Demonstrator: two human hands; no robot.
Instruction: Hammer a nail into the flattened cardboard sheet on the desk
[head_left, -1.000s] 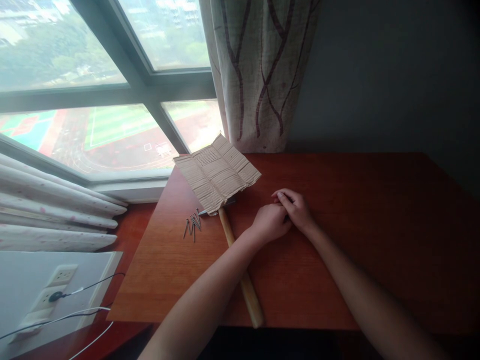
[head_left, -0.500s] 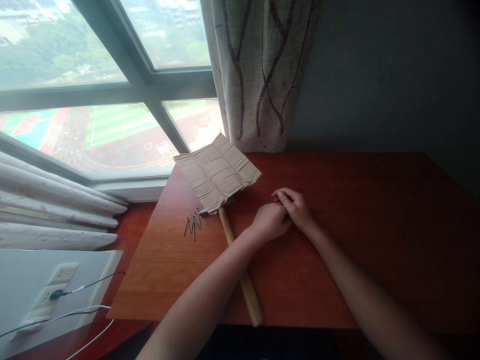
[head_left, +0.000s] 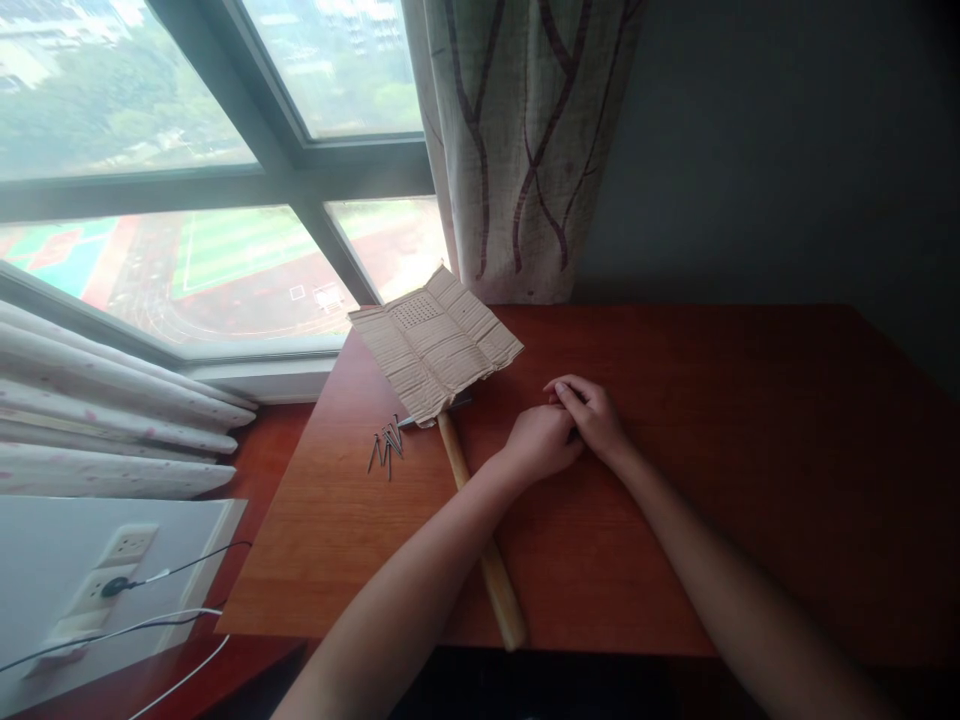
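My left hand (head_left: 541, 440) rests on the table, closed into a loose fist. Against it lies my right hand (head_left: 592, 412), fingers curled together and thumb over them; nothing shows in either hand. Under my left forearm runs the wooden handle of a hammer (head_left: 504, 600), pointing towards the table's front edge. A creased piece of cardboard (head_left: 450, 340), with a patch of small holes, covers most of the hammer's head. Several nails (head_left: 386, 447) lie in a loose pile left of the handle.
The reddish-brown wooden table (head_left: 712, 400) extends to the right. A window (head_left: 247, 270) and a hanging curtain (head_left: 525, 150) stand behind it. At lower left, a wall socket (head_left: 94, 590) has a black plug and cables beside the table's left edge.
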